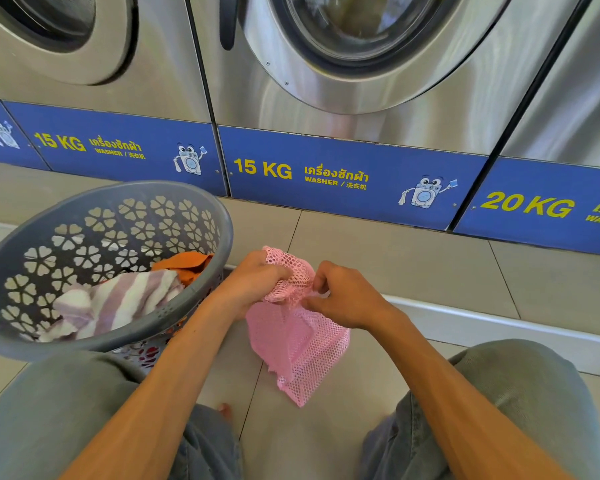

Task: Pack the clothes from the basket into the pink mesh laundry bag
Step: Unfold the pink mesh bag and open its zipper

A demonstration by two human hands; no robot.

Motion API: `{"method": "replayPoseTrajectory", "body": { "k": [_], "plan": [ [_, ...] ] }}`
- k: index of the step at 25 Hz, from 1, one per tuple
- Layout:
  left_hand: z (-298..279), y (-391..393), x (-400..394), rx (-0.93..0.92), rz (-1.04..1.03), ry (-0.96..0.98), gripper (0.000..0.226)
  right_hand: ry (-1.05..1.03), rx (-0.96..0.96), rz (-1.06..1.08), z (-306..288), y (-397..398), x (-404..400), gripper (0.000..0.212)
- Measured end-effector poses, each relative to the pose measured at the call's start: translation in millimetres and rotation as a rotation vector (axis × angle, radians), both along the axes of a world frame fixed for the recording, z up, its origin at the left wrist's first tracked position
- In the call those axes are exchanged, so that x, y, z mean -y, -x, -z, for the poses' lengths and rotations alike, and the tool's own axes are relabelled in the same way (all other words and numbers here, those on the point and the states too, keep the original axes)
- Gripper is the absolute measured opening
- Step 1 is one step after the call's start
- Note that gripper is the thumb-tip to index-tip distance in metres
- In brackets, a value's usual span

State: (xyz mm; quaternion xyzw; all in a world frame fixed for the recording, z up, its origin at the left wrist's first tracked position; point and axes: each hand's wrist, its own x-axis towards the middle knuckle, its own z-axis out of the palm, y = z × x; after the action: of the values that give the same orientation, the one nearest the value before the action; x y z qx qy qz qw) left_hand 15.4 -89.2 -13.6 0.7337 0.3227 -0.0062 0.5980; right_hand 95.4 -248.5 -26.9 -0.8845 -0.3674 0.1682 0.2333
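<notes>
The pink mesh laundry bag (297,337) hangs in front of me above the tiled floor, held at its bunched top by both hands. My left hand (250,285) grips the top edge of the bag from the left. My right hand (343,296) pinches the same edge from the right. To the left stands a grey plastic basket (187,303) with flower-shaped holes. Inside it lie a purple-and-white striped cloth (118,303) and an orange garment (187,265). The bag looks flat, and I see no clothes in it.
A row of steel washing machines (343,98) with blue base panels fills the back. A raised tiled step (465,317) runs in front of them. My knees in grey trousers (520,393) flank the bag; a toe shows on the floor (326,438).
</notes>
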Motion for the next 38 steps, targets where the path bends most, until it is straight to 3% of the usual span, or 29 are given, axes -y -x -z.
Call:
{"method": "replayPoseTrajectory", "body": {
  "k": [4, 6, 11, 15, 18, 21, 23, 30, 35, 38],
  "plan": [
    [-2, -1, 0, 0.059, -0.048, 0.163, 0.033, -0.061, 0.039, -0.020, 3, -1, -3, 0.014],
    [-6, 1, 3, 0.089, -0.017, 0.179, 0.032, -0.089, 0.022, -0.040, 2, 0, -5, 0.017],
    [-20, 4, 13, 0.222, 0.253, 0.260, 0.098, -0.213, -0.074, 0.035, -9, 2, -6, 0.026],
    [-20, 3, 17, 0.308, 0.305, 0.527, 0.093, -0.335, -0.118, 0.166, -18, -2, -3, 0.028],
    [-14, 5, 18, 0.293, 0.365, 0.252, 0.047, -0.298, -0.100, 0.117, -15, -1, -2, 0.025],
    [-6, 2, 19, 0.195, 0.115, -0.066, 0.015, -0.223, -0.083, 0.020, -12, 3, -2, 0.027],
    [-5, 2, 17, 0.156, -0.026, -0.120, 0.019, -0.199, -0.087, 0.016, -11, 3, -5, 0.029],
    [-20, 5, -1, 0.116, -0.082, -0.146, 0.017, -0.117, 0.040, 0.141, -19, -11, 0, 0.027],
    [-27, 6, -14, 0.188, -0.164, -0.071, 0.016, -0.045, 0.156, 0.541, -25, -45, 19, 0.026],
    [-24, 4, -12, 0.145, -0.207, -0.245, 0.021, -0.089, 0.082, 0.659, -25, -56, 29, 0.028]
  ]
}}
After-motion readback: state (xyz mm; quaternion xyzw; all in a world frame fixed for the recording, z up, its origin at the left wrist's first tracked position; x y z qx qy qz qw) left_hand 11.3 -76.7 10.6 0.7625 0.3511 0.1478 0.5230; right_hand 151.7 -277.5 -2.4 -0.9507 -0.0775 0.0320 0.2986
